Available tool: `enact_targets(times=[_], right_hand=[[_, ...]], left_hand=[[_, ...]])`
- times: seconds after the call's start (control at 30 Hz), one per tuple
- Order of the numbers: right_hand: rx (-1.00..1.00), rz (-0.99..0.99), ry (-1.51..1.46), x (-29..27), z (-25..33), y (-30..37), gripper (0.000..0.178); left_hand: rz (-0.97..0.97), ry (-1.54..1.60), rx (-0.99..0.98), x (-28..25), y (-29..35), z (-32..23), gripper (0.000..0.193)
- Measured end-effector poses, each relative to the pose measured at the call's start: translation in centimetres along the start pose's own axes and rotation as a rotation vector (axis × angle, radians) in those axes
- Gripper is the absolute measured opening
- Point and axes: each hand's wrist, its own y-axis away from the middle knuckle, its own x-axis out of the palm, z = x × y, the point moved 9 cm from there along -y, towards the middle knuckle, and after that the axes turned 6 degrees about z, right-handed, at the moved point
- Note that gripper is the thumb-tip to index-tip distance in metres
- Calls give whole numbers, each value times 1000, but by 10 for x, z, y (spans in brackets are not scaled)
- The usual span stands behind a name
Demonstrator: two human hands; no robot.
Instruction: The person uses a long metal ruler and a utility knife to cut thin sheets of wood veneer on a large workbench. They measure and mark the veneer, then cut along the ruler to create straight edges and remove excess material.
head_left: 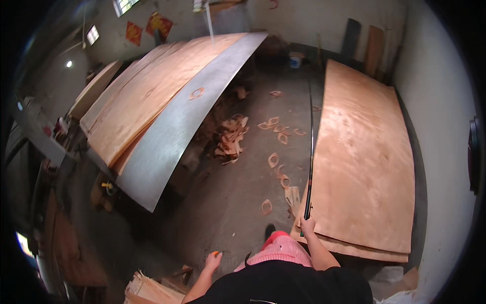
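My right hand [307, 225] is closed round the thick end of a long black rod [310, 172], tapering like a fishing rod. It points away from me along the left edge of a stack of wood veneer sheets [367, 167]. Low on the left, my left hand [213, 262] is closed on a small orange object [215, 253], mostly hidden by the fingers, so its kind is unclear. Several pale eye-shaped veneer cutouts [273, 160] lie scattered over the grey floor [223, 202], left of the rod.
At the left stands a table with a grey metal top [177, 137], carrying more veneer sheets [147, 96]. Beside it lies a heap of veneer scraps [232, 139]. A bucket [295, 60] stands at the back. Wood pieces [149, 290] lie near my left arm; a wall [440, 101] rises at right.
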Motion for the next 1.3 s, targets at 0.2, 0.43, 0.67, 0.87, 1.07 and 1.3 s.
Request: enact_targets(times=[0.2, 0.43, 0.67, 0.87, 1.07, 1.3], right_hand=[[-95, 102, -80, 122, 74, -65, 14], [-212, 188, 40, 235, 208, -152, 11], [-161, 430, -73, 369, 292, -199, 6], [-134, 588, 43, 467, 315, -179, 11], [-32, 607, 199, 533, 315, -165, 12], [9, 643, 165, 592, 348, -126, 12]], left_hand=[[-42, -17, -72, -64, -66, 13, 50], [-255, 135, -44, -195, -132, -73, 44], [-562, 372, 27, -299, -184, -99, 34], [-791, 780, 85, -392, -260, -30, 25], [-1158, 1101, 198, -579, -280, -4, 33], [-1751, 1346, 91, -733, -285, 139, 45]])
